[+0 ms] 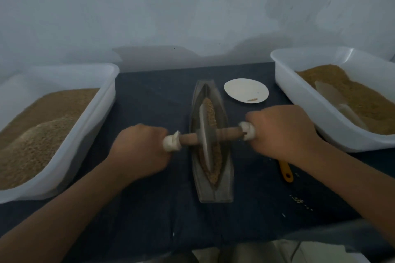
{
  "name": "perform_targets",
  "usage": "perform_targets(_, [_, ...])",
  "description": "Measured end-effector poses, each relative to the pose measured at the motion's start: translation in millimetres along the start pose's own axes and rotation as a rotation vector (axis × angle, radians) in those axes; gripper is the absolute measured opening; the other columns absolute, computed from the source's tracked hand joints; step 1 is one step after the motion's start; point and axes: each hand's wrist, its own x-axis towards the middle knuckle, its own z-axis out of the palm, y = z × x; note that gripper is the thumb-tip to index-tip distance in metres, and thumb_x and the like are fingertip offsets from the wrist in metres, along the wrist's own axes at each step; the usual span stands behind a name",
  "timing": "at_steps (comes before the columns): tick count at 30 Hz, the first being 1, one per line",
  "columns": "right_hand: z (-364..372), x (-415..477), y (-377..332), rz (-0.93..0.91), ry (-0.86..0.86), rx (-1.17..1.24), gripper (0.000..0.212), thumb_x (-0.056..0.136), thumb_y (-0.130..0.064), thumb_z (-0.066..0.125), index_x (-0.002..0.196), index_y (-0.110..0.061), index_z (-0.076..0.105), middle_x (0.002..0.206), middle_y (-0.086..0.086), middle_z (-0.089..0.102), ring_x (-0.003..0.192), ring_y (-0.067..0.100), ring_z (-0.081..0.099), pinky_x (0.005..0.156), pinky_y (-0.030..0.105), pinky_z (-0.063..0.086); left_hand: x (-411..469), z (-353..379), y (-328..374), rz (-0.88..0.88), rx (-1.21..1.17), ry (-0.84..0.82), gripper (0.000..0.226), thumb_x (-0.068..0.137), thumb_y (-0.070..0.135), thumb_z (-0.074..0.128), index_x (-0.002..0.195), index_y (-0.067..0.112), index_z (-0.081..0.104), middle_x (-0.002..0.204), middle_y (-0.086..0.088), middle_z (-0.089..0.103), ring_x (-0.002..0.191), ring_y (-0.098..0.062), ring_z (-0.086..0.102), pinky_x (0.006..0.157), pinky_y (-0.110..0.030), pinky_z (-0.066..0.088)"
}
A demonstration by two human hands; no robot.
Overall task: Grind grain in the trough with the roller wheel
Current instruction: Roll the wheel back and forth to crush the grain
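Observation:
A long grey boat-shaped trough (224,186) lies lengthwise on the dark cloth in the middle. A strip of brown grain (210,111) fills its groove. The grey roller wheel (206,141) stands upright in the groove near the middle, on a wooden axle with white-wrapped ends. My left hand (141,151) grips the left end of the axle. My right hand (282,132) grips the right end. The wheel hides part of the grain.
A white bin (94,117) of tan grain stands at the left. Another white bin (303,100) with browner grain and a pale scoop stands at the right. A small white plate (245,89) lies behind the trough. A yellow handle (286,171) and spilled grains (299,199) lie at the right.

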Motion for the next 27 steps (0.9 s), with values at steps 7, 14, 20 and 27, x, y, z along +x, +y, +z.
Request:
perform_targets(7, [37.7, 62.6, 16.6, 0.259, -0.135, -0.002, 0.034, 0.096, -0.048, 0.049, 0.069, -0.027, 0.044, 0.067, -0.005, 0.056, 0.060, 0.020, 0.054, 0.058, 0.034, 0.048, 94.2, -7.1, 16.0, -0.101, 0.091, 0.004, 0.025, 0.077, 0.050, 0.060, 0.071, 0.026, 0.057, 0.075, 0.006, 0.062, 0.072, -0.027, 0.063, 0.064, -0.033, 0.043])
perform_targets(14, [14.3, 31.3, 4.3, 0.206, -0.136, -0.031, 0.033, 0.092, -0.041, 0.057, 0.066, -0.029, 0.040, 0.060, -0.007, 0.051, 0.050, 0.013, 0.046, 0.049, 0.029, 0.039, 68.1, -11.5, 14.2, -0.030, 0.078, -0.097, 0.027, 0.081, 0.046, 0.059, 0.066, 0.025, 0.053, 0.070, 0.009, 0.058, 0.073, -0.024, 0.066, 0.061, -0.032, 0.046])
perform_targets(20, [-2.4, 0.9, -0.1, 0.010, -0.054, 0.017, 0.046, 0.071, -0.039, 0.073, 0.065, -0.035, 0.027, 0.051, -0.014, 0.032, 0.042, 0.005, 0.030, 0.042, 0.022, 0.025, 12.6, -3.4, 1.7, 0.000, 0.006, -0.061, 0.035, 0.074, 0.059, 0.051, 0.061, 0.027, 0.053, 0.054, 0.013, 0.052, 0.049, -0.007, 0.050, 0.047, -0.023, 0.030])
perform_targets(27, [16.3, 84.2, 5.7, 0.210, -0.062, 0.020, 0.046, 0.086, -0.024, 0.071, 0.057, -0.029, 0.035, 0.054, -0.006, 0.042, 0.048, 0.017, 0.039, 0.053, 0.034, 0.047, 112.7, -7.7, 10.3, -0.172, -0.006, -0.132, 0.051, 0.077, 0.074, 0.049, 0.075, 0.024, 0.062, 0.084, 0.002, 0.066, 0.075, -0.024, 0.062, 0.070, -0.037, 0.056])
